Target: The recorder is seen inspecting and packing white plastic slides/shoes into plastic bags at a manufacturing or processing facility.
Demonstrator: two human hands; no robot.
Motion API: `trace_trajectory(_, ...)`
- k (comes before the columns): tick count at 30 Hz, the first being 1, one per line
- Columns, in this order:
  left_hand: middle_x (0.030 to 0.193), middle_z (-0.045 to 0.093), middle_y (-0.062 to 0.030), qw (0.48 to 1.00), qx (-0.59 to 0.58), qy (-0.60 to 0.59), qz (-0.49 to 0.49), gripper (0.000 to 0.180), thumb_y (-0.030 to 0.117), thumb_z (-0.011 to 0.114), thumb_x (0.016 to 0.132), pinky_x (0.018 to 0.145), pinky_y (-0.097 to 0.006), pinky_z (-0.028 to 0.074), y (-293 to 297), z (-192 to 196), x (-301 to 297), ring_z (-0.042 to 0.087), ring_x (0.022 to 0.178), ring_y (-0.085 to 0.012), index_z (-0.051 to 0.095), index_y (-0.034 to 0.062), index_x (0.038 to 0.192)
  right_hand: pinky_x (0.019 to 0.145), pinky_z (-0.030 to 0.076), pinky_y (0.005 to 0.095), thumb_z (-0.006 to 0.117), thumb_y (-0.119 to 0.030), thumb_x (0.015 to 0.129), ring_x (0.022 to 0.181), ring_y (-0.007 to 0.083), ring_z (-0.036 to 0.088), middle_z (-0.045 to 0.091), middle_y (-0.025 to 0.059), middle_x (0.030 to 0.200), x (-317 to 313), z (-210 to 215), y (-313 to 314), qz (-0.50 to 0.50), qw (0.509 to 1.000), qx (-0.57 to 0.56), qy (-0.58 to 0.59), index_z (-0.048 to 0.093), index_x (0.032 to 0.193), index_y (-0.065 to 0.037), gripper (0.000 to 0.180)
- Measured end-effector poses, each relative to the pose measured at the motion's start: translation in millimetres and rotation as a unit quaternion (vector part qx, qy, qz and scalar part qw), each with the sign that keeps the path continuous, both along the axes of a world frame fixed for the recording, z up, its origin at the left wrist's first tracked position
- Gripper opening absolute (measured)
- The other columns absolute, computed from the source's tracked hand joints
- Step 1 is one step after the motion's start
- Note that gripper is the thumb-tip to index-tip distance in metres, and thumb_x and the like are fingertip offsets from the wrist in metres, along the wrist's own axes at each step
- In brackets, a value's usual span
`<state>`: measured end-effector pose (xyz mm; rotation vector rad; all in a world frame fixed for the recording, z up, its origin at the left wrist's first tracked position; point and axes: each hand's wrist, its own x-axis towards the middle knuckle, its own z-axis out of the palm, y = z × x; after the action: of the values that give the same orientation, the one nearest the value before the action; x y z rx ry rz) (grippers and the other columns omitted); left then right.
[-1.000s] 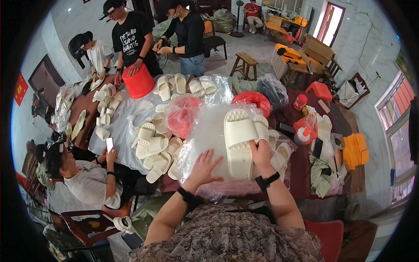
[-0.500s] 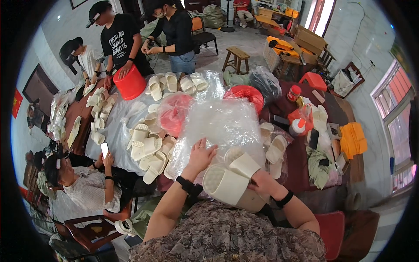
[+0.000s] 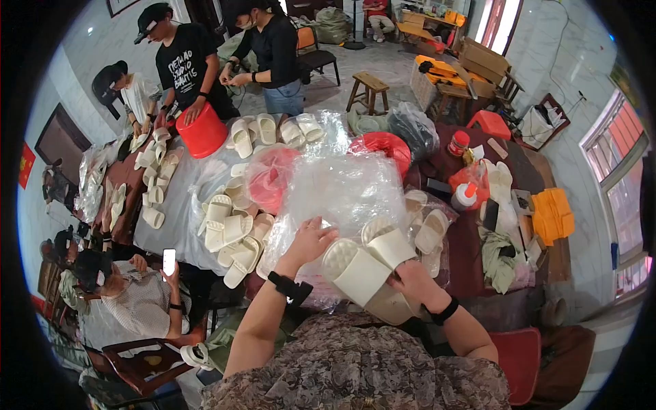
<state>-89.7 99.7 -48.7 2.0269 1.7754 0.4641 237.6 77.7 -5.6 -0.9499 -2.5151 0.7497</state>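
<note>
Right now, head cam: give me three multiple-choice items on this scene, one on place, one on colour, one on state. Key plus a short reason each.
1. Where is the red bucket?
A. On the far left part of the table, under another person's hand
B. On the floor by the wooden stool
C. In the wearer's lap

2. What colour are the slippers in the wearer's hands?
A. Black
B. Cream white
C. Bright orange

3. What is the left hand doing?
A. Holding a phone
B. Hanging off the table
C. Resting on the clear plastic bags beside the slippers

Key: 1 A, the bucket sits at the far table edge with a standing person's hand on it. 2 B, the pair is pale cream like the others on the table. 3 C, the fingers lie spread on the plastic by the slippers, while the right hand grips the pair from below.
</note>
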Motion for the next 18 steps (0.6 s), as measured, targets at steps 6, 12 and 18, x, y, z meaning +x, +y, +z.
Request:
trace_trajectory(6,0.137,0.048,-0.0312,0.995,0.034,-0.093,0.007,0.087,0.060,0.068,0.076,0.108,-0.052,0.035,-5,12,10,0.038,0.132,-0.0487,0.035,0.0275,0.151,0.067,0.046,0.0507,0.068,-0.025,0.082,0.076,0.0424,0.059,0.061,0.0230,0.080,9,-7,11,-0.059,0.998,0.022,0.001,0.060,0.086,0.002,0.028)
trace_trajectory(12,0.152,0.021,-0.0353,0.971,-0.067,0.217,-0.073,0.103,0.079,0.069,0.060,0.114,-0.056,0.024,-17,59,42,0.023,0.143,-0.0452,0.048,0.0220,0.144,0.064,0.045,0.0500,0.068,-0.021,0.081,0.075,0.0434,0.059,0.060,0.0239,0.076,35,16,9,-0.163,0.983,-0.011,0.089,0.061,0.087,0.003,0.026)
trace_trajectory(18,0.158,0.018,-0.0240,0.955,0.117,0.197,-0.188,0.107,0.077,0.067,0.063,0.115,-0.054,0.025,-13,14,50,0.016,0.146,-0.0434,0.051,0.0026,0.138,0.061,0.046,0.0465,0.069,-0.014,0.080,0.069,0.0397,0.060,0.061,0.0211,0.074,59,20,7,-0.298,0.950,0.044,0.087,0.062,0.088,0.004,0.021)
